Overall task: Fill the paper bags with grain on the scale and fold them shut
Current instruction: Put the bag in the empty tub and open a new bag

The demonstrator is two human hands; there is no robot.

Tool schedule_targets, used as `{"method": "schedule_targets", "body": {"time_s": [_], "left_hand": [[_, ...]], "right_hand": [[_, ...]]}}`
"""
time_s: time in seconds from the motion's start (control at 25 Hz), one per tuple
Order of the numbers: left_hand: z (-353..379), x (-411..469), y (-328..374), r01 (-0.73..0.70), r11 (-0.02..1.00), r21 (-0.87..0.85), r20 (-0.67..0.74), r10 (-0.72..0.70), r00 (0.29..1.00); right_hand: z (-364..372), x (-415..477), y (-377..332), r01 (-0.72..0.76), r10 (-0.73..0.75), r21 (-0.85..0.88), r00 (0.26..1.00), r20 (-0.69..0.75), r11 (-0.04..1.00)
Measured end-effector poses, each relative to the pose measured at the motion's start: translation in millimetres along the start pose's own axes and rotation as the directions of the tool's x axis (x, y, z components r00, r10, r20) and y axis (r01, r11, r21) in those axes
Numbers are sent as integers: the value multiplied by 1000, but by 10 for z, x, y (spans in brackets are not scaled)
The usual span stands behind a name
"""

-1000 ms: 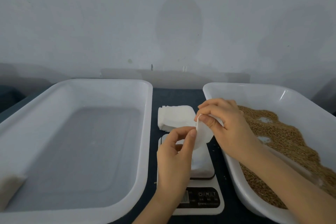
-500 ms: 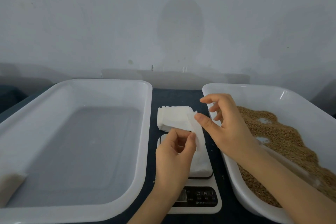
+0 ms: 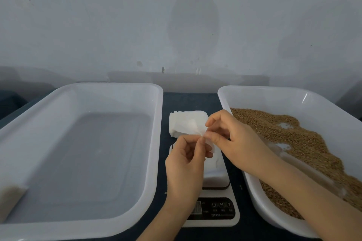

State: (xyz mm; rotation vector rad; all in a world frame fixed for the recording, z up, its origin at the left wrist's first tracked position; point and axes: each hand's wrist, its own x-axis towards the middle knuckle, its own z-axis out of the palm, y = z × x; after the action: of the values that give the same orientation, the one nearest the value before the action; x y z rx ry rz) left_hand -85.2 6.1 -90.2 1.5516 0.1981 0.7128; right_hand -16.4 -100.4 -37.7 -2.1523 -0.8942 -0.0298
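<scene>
**both hands pinch one paper bag above the scale**

we take the scale [image 3: 215,210] as the middle of our clock. it sits on the dark table [image 3: 191,100], white plate at the far end, black button panel at the near end.

just over the plate's twelve o'clock edge we see the thin white paper bag [image 3: 197,130], held up in the air. the left hand [image 3: 185,166] comes in from six o'clock and pinches the bag between thumb and forefinger, the other fingers curled loosely behind. the right hand [image 3: 238,143] reaches in from four o'clock and pinches the same bag right beside the left fingertips, its remaining fingers bent above. we cannot tell whether the bag's mouth is parted.

at twelve o'clock lies a stack of bags [image 3: 181,125], flat on the table, partly behind the held one. at nine o'clock stands a large white tray [image 3: 159,143]; in its near left corner leans a filled bag [image 3: 10,199]. at three o'clock a second tray [image 3: 274,95] holds the brown grain [image 3: 297,139], and the right forearm crosses its near rim.
</scene>
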Motion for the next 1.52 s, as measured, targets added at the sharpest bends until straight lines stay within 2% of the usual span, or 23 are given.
{"method": "schedule_targets", "body": {"time_s": [0.08, 0.2, 0.32, 0.44, 0.6, 0.68, 0.76, 0.88, 1.04, 1.24, 1.44, 1.52], "left_hand": [[-3, -1, -2, 6, 1000, -8, -12, -6, 1000], [0, -19, 8, 15, 999, -48, -27, -16, 1000], [11, -41, 5, 12, 996, -89, -59, -17, 998], [22, -76, 3, -51, 998, -37, -66, 48, 997], [-2, -72, -7, -224, 972, 73, -37, 227, 973], [-2, -62, 2, -248, 964, 100, -32, 252, 967], [30, -68, -9, -175, 981, 87, -85, 183, 980], [52, -44, -26, 39, 999, -30, -146, -43, 988], [9, 41, -96, 156, 982, -105, -123, -168, 978], [-20, 78, -102, 153, 978, -142, -159, -175, 972], [-12, 88, -77, 78, 997, -13, -184, -79, 980], [-7, 85, -61, 32, 997, 64, -140, -23, 990]], "right_hand": [[-1, -9, -2, 28, -30, -66, 999, -34, 997], [-14, -7, 4, 140, -150, -123, 986, -73, 982], [-28, 2, 20, 245, -258, -225, 966, -30, 943], [-8, 10, 27, 265, -277, -259, 961, -13, 929], [-8, 16, -1, 91, -91, -35, 996, 2, 995], [-51, 26, -12, 19, -15, 65, 998, -60, 998], [-100, 28, -38, -10, 23, 114, 993, -117, 993], [-156, 34, -42, -8, 34, 162, 986, -162, 987], [-216, 29, 0, -43, 64, 227, 994, -84, 973], [-242, 26, 17, -110, 128, 281, 991, -47, 953], [-267, 48, 11, -175, 197, 266, 979, -59, 948], [-274, 37, 8, -174, 192, 243, 980, -53, 954]]}}
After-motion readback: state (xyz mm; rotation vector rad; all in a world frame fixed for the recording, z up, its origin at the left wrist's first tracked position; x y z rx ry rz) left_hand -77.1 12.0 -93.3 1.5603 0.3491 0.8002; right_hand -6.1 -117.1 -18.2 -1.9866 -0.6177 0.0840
